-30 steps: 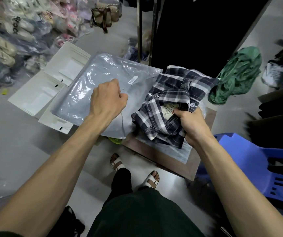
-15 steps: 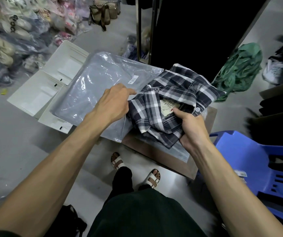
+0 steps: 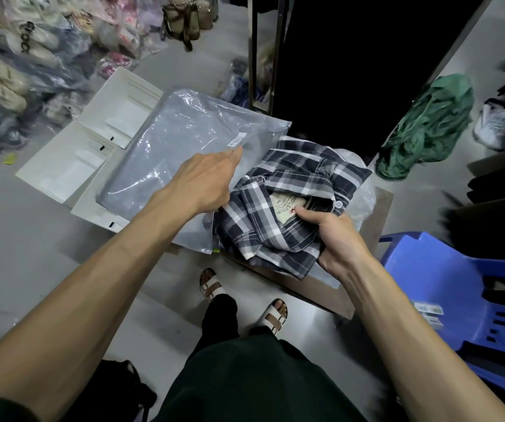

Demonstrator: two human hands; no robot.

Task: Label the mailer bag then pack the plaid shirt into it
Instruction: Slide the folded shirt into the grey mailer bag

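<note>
A grey glossy mailer bag (image 3: 169,153) lies flat on the left of a low brown board (image 3: 315,295), with a small barcode sticker (image 3: 237,139) near its far right side. The crumpled navy and white plaid shirt (image 3: 300,178) sits to its right on clear plastic. My right hand (image 3: 333,236) grips the shirt at the collar, thumb on the tan neck label (image 3: 286,205). My left hand (image 3: 211,178) lies palm down where bag and shirt meet. Its fingers stretch toward the sticker and its thumb is hidden.
White flat boxes (image 3: 71,159) lie under and left of the bag. A blue plastic chair (image 3: 446,287) stands at the right. A green cloth heap (image 3: 428,123) and metal rack posts (image 3: 263,50) are behind. Bagged shoes (image 3: 7,71) pile up at the far left.
My left hand has gone from a fist on the bag to a stretched hand at the shirt's left edge. My right hand has pulled the shirt left, closer to the bag.
</note>
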